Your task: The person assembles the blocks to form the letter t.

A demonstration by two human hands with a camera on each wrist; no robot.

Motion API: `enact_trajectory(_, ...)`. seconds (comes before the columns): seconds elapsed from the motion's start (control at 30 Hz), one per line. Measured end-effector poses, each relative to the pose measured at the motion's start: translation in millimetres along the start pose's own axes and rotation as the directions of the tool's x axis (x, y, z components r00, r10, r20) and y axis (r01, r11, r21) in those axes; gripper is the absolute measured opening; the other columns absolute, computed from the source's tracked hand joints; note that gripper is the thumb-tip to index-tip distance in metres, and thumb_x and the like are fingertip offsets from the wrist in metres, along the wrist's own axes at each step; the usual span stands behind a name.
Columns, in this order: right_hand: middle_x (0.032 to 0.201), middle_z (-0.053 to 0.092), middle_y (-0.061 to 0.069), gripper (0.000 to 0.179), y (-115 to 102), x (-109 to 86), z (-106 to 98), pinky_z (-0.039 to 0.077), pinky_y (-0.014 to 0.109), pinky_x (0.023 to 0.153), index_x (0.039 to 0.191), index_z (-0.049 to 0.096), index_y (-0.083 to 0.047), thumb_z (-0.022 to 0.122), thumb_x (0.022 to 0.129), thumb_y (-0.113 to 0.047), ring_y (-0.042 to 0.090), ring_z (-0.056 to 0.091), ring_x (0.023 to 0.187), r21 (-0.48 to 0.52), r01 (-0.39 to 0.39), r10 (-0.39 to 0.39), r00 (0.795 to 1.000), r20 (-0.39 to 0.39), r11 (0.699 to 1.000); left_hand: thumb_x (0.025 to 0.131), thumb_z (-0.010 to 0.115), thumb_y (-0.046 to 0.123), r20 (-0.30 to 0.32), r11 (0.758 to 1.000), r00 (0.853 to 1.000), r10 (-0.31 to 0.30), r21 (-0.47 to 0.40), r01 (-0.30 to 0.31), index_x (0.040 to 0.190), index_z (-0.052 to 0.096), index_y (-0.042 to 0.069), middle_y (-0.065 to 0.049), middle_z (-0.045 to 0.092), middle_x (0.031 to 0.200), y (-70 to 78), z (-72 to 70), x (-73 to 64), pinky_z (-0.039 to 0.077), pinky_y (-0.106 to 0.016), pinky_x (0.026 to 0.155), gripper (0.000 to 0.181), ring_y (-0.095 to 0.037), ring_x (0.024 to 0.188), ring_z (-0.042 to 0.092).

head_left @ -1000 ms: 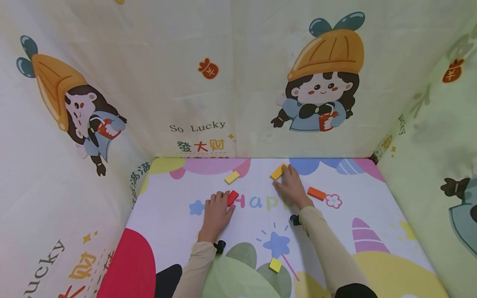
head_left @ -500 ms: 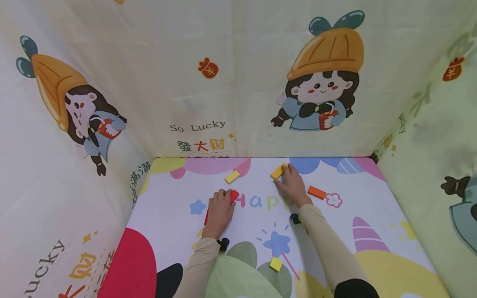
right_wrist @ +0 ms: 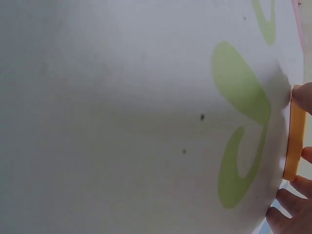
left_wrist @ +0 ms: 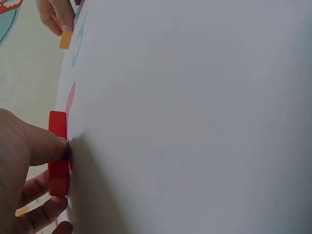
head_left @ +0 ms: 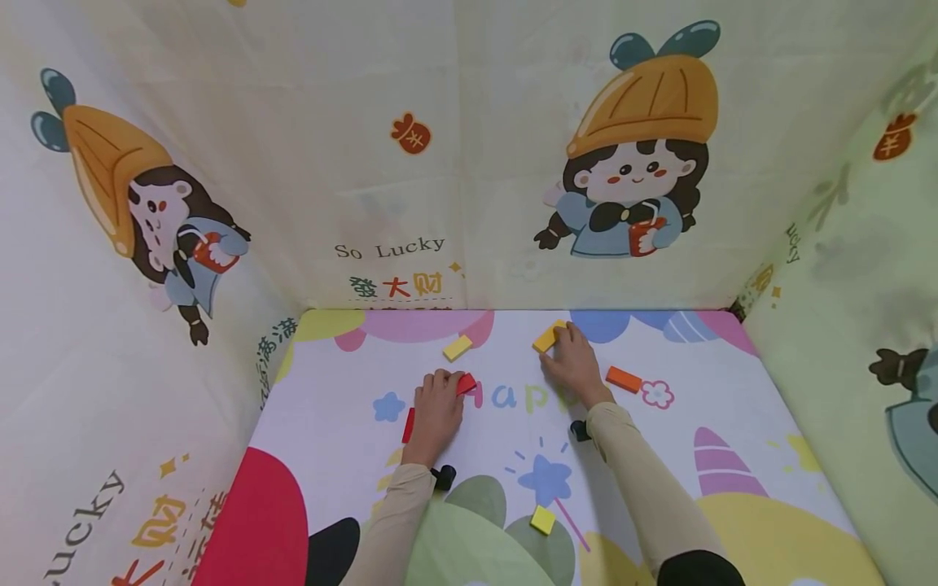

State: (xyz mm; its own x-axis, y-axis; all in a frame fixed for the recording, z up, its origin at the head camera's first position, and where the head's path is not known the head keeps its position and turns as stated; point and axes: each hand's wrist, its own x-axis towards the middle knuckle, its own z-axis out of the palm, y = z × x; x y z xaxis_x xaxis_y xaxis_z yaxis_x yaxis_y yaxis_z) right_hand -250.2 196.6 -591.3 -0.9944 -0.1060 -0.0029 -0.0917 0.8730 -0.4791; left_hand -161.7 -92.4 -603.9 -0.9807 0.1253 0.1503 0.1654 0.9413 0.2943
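In the head view my left hand (head_left: 436,415) pinches a small red block (head_left: 466,383) beside the printed letters. Its thumb lies on the near face of the red block (left_wrist: 58,168) in the left wrist view, with the fingers behind. A second red block (head_left: 408,425) lies just left of this hand, partly covered by it. Farther back, my right hand (head_left: 574,365) holds a yellow-orange block (head_left: 545,338) on the mat. The right wrist view has the thumb at one end of that yellow-orange block (right_wrist: 294,139) and fingertips along its far side.
A pale yellow block (head_left: 458,348) lies at the back, between the hands. An orange block (head_left: 624,379) sits right of my right hand, and a bright yellow block (head_left: 542,520) near the front. Printed cloth walls (head_left: 498,268) border the patterned mat (head_left: 506,452).
My left hand has shifted slightly right with its red block, which has turned more sideways. The second red block has come into view beside that hand. The right hand has stayed in place.
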Motion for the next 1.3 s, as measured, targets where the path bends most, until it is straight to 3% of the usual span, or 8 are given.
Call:
enact_trajectory(0.3,0.165,0.028,0.031,0.071,-2.2,-0.3,0.5,0.033,0.064,0.121,0.149,0.041,0.006,0.067,0.099,-0.037,0.053,0.04,0.145,0.045,-0.032,0.033,0.999,-0.01,0.998,0.092,0.08,0.021,-0.024,0.99,0.999,-0.028,-0.136,0.024,0.145,0.06,0.021,-0.008,0.058,0.136,2.5,4.8,1.6,0.05,-0.048,0.103,0.057,-0.026,0.128,0.051)
enact_trajectory(0.47,0.164,0.029,0.032,0.07,-0.9,-1.9,0.7,0.034,0.065,0.12,0.147,0.044,0.008,0.068,0.097,-0.036,0.054,0.041,0.143,0.039,-0.011,0.012,1.0,-0.021,0.999,0.093,0.079,0.02,-0.041,0.976,0.998,-0.042,-0.214,0.032,0.144,0.061,0.023,-0.006,0.059,0.138,3.6,8.6,1.0,0.047,-0.05,0.105,0.054,-0.027,0.131,0.05)
enact_trajectory(0.7,0.164,0.032,0.032,0.067,4.3,-3.2,3.5,0.022,0.067,0.125,0.144,0.046,0.008,0.068,0.095,-0.032,0.048,0.03,0.154,0.037,0.016,-0.016,1.0,-0.006,0.999,0.092,0.08,0.016,-0.103,0.958,0.993,-0.061,-0.284,0.029,0.137,0.067,0.023,-0.005,0.063,0.136,7.6,15.6,0.5,0.049,-0.047,0.101,0.048,-0.026,0.129,0.053)
enact_trajectory(0.93,0.168,0.027,0.027,0.066,8.3,-6.8,3.9,0.022,0.062,0.127,0.146,0.045,0.004,0.068,0.096,-0.031,0.044,0.026,0.157,0.042,0.026,-0.028,0.998,0.053,0.999,0.093,0.079,0.015,-0.072,0.942,0.994,-0.086,-0.331,0.057,0.139,0.066,0.022,-0.004,0.061,0.14,10.9,14.8,0.9,0.048,-0.048,0.105,0.048,-0.026,0.133,0.05)
enact_trajectory(1.1,0.171,0.021,0.027,0.065,4.5,-13.0,1.4,0.023,0.059,0.127,0.145,0.043,0.005,0.07,0.094,-0.026,0.046,0.024,0.158,0.126,0.024,-0.038,0.993,0.112,0.992,0.093,0.079,0.016,-0.072,0.918,0.991,-0.11,-0.39,0.073,0.138,0.067,0.021,-0.005,0.062,0.141,10.2,15.3,1.2,0.047,-0.049,0.108,0.047,-0.026,0.135,0.05)
enact_trajectory(1.3,0.17,0.024,0.028,0.063,3.2,-20.9,5.1,0.025,0.06,0.126,0.144,0.046,0.006,0.071,0.094,-0.022,0.047,0.028,0.156,0.116,0.086,-0.099,0.989,0.11,0.99,0.094,0.078,0.013,-0.087,0.885,0.99,-0.108,-0.462,0.056,0.137,0.068,0.017,-0.004,0.065,0.139,8.9,16.6,1.7,0.051,-0.047,0.111,0.045,-0.026,0.136,0.052)
